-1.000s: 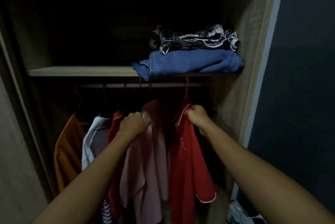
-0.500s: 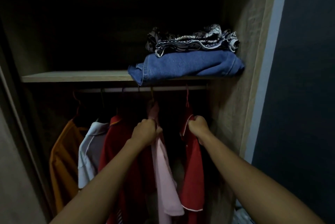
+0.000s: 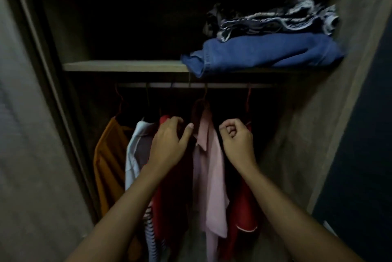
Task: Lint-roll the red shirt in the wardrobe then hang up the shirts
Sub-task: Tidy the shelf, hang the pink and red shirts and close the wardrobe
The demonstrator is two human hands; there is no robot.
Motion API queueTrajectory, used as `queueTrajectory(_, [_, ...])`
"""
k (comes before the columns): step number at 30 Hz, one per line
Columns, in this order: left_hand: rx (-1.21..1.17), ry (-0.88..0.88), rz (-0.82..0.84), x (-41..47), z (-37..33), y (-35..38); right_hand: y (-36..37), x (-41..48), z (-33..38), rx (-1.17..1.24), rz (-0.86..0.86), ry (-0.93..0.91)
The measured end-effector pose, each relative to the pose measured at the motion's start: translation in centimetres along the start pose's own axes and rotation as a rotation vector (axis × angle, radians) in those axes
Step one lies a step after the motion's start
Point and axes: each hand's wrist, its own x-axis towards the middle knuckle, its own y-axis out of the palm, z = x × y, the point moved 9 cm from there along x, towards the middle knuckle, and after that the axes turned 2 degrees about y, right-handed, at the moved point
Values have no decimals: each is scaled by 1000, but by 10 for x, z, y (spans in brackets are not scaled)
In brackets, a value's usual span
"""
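Dim wardrobe interior, rail [image 3: 197, 85] running across mid-frame just under a wooden shelf [image 3: 123, 66].

L hand [image 3: 169, 143], centre-left of frame: fingers spread & loosely curled, thumb out to the right, resting over the top of a red shirt [image 3: 176, 193] that hangs behind it. Not pinching anything that I can make out; thumb tip sits just beside the pink shirt [image 3: 209, 168].

R hand [image 3: 236, 139], centre-right: curled into a loose fist, fingers pressed toward palm. Whether it holds cloth or a hanger, can't tell; too dark.

2nd red shirt w/ pale trim [image 3: 244, 208] hangs lower right of centre, right of the pink one, mostly behind the R forearm, on a red hanger [image 3: 247, 100] hooked on the rail.

Left of the L hand along the rail: white shirt [image 3: 135, 147], then orange shirt [image 3: 110, 155] at far left. Striped fabric [image 3: 149, 232] shows at bottom centre-left.

Upper right, on the shelf: folded jeans [image 3: 265, 53] w/ a black-and-white patterned garment [image 3: 275, 19] stacked on top, against the right wall.
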Motion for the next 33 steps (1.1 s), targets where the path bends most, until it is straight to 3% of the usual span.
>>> queueTrajectory(7, [117,125,-407,-52,54,-137,151,-104,11,28,374,23])
queueTrajectory(10, [142,141,-509,-72,91,-186,212,-155,8,-45,511,49])
queueTrajectory(15, [206,48,-476,-92,170,-229,290,-231,3,-162,639,89])
queueTrajectory(22, [275,-1,-313,-103,260,-224,360,-311,-47,-445,749,197])
queueTrajectory(28, [269,55,-310,-102,277,-212,390,-335,-75,-522,682,422])
queueTrajectory(33, [270,60,-337,-102,278,-209,392,-338,-85,-556,667,494])
